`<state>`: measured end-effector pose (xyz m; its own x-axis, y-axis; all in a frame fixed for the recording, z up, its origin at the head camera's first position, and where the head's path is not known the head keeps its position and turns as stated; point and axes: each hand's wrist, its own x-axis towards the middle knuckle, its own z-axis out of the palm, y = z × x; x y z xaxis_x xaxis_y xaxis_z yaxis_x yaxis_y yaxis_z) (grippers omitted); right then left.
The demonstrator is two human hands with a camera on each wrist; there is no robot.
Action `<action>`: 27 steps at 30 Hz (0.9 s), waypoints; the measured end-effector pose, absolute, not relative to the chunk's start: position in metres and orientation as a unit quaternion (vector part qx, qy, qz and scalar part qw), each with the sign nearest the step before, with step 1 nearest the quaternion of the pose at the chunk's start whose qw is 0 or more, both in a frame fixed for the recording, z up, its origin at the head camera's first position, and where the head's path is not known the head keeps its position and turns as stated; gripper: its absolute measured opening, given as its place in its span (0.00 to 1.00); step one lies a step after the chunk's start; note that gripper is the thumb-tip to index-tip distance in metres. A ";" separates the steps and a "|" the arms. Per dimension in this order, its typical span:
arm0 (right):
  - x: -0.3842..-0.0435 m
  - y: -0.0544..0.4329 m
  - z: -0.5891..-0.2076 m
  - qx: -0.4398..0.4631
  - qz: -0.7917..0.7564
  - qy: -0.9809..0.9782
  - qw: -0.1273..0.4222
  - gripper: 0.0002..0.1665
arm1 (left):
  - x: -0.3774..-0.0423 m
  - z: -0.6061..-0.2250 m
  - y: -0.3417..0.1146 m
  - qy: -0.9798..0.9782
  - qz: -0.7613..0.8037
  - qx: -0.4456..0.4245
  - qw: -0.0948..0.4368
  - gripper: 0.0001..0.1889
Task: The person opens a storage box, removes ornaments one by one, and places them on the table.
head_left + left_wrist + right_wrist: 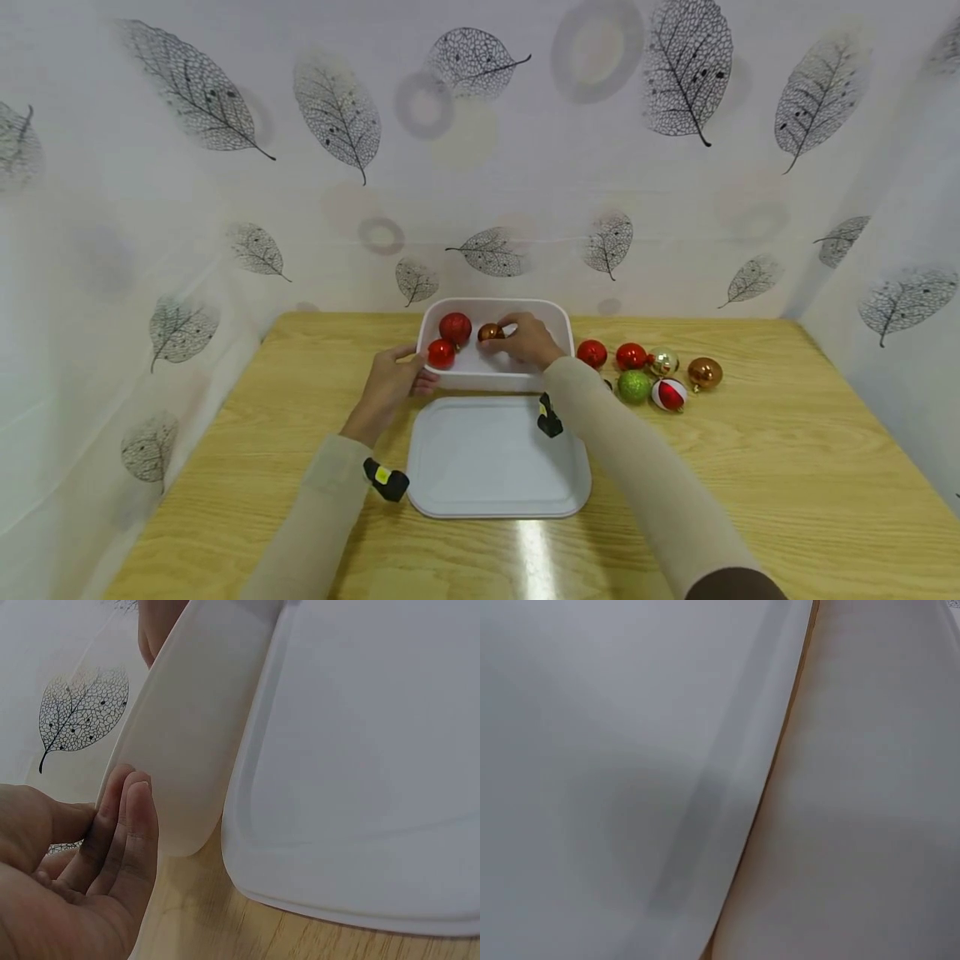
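In the head view a white plastic box [480, 382] stands at the back of the table. My left hand [388, 382] grips its front left corner; the left wrist view has the thumb and fingers pinching the box wall [187, 742]. Inside the box, my right hand [532, 340] pinches a shiny copper-brown Christmas ball [491, 332] low over the floor. Two red Christmas balls, a textured one [455, 327] and a glossy one [440, 354], sit at the left end of the box. The right wrist view catches only white plastic, with that hand out of sight.
A white lid [497, 458] lies flat just in front of the box. Right of the box are several more balls, among them a green one [634, 387], a red-and-white one [669, 394] and a copper one [705, 374]. Leaf-patterned cloth [480, 183] hangs behind the table.
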<state>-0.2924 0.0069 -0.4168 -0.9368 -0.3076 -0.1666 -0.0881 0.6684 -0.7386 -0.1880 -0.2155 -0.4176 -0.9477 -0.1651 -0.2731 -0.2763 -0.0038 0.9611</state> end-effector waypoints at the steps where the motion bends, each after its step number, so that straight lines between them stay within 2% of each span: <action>1: -0.293 0.006 -0.417 -0.110 -0.389 0.904 0.139 0.34 | -0.188 -0.418 -0.215 0.706 0.689 -0.157 0.040 0.25; 16: -0.293 0.005 -0.420 -0.128 -0.380 0.908 0.124 0.30 | -0.188 -0.418 -0.215 0.710 0.685 -0.161 0.040 0.24; 27: -0.293 0.011 -0.416 -0.150 -0.373 0.904 0.148 0.30 | -0.186 -0.417 -0.215 0.709 0.686 -0.157 0.041 0.25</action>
<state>-0.2934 0.0107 -0.4157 -0.9114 -0.3810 -0.1556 -0.1604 0.6770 -0.7183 -0.1859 -0.2152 -0.4167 -0.9471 -0.1674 -0.2738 -0.2791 0.0084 0.9602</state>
